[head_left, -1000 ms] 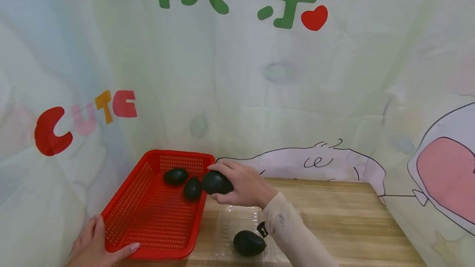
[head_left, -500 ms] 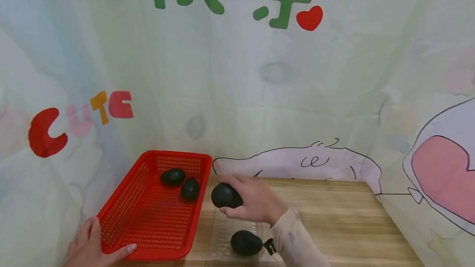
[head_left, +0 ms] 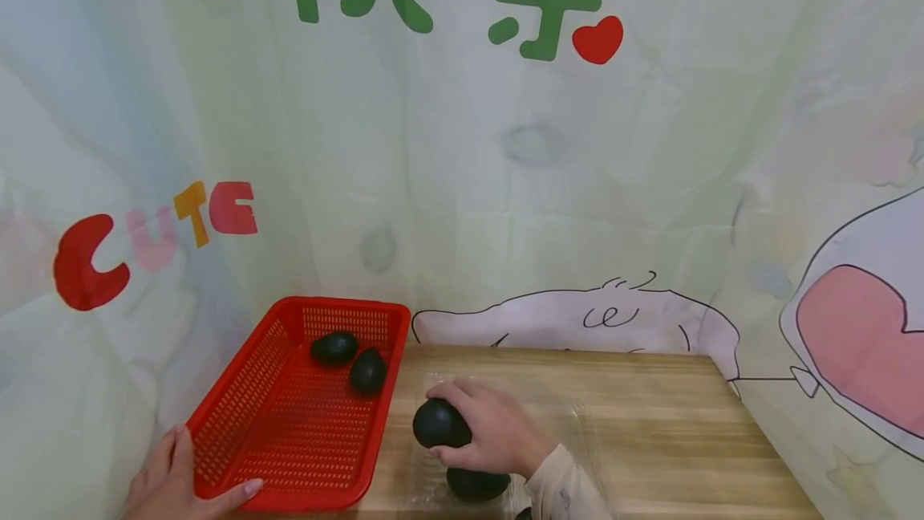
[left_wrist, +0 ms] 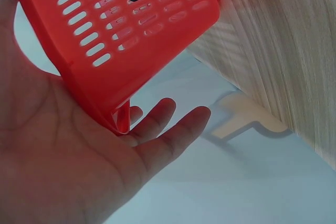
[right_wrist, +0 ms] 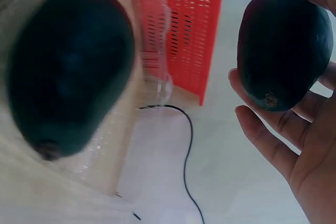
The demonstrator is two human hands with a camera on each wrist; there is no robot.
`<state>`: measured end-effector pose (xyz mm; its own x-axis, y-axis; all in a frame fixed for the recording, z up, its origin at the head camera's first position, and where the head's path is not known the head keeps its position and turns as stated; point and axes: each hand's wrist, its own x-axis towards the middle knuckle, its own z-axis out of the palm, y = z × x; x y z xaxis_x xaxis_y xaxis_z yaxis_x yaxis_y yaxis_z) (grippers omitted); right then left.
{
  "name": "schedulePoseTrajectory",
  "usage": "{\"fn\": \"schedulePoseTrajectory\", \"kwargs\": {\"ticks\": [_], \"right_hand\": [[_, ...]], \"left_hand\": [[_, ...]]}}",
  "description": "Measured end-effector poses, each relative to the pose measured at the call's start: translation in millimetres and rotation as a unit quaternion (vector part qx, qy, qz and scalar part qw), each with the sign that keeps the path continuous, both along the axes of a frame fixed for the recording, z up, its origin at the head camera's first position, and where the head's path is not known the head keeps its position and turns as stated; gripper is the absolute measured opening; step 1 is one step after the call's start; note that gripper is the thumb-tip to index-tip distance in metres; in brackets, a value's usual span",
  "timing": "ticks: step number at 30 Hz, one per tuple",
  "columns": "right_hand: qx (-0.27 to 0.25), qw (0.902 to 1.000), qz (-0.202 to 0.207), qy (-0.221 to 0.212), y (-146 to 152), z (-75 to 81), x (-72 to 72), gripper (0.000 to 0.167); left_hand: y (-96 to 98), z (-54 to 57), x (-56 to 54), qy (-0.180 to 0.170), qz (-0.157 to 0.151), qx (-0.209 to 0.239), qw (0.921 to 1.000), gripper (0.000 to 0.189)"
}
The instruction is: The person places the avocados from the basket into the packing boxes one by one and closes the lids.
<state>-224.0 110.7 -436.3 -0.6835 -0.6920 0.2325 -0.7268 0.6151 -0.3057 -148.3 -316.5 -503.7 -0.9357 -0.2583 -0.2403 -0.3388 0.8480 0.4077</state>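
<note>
My right hand (head_left: 498, 428) grips a dark avocado (head_left: 440, 424) between thumb and fingers, above the clear plastic tray (head_left: 426, 496). Another avocado (head_left: 476, 484) lies in that tray, partly hidden by my right hand; in the right wrist view this lying avocado (right_wrist: 71, 72) is large at the left, apart from the held avocado (right_wrist: 283, 48). At the near left corner of a red basket (head_left: 289, 432), my left hand (head_left: 169, 480) rests with its thumb along the front rim. Its fingers extend loosely outside the basket corner in the left wrist view.
Two more avocados, one (head_left: 334, 348) behind the other (head_left: 368, 371), lie at the basket's far right. Wooden tabletop (head_left: 671, 440) stretches to the right. A printed curtain (head_left: 462, 143) hangs behind and at both sides. A thin black cable (right_wrist: 186, 161) shows in the right wrist view.
My right hand has carried the avocado from beside the basket's right rim nearer to me and down, over the clear tray. The left hand keeps its place at the basket corner.
</note>
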Motion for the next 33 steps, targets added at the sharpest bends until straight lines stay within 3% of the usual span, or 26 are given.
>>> {"fn": "schedulePoseTrajectory", "kwargs": {"ticks": [8, 15, 25, 33], "right_hand": [[0.020, 0.9981, -0.016, -0.056, -2, -17.9, 2.7, 0.055], [0.049, 0.9974, -0.023, -0.046, -6, -31.9, 4.9, 0.058], [0.060, 0.9949, -0.027, -0.077, -12, -41.2, 5.7, 0.059], [0.076, 0.9902, -0.042, -0.109, -18, -45.0, 5.3, 0.055]], "left_hand": [[-1.2, -0.3, -0.2, -0.004, 0.003, 0.003, 1.0000, 0.164], [-3.0, -0.9, -1.0, -0.010, -0.002, 0.002, 0.9999, 0.162], [-7.3, -6.0, -3.7, -0.019, -0.011, 0.004, 0.9997, 0.162], [-4.1, -1.7, -1.8, -0.014, -0.008, -0.001, 0.9999, 0.161]]}}
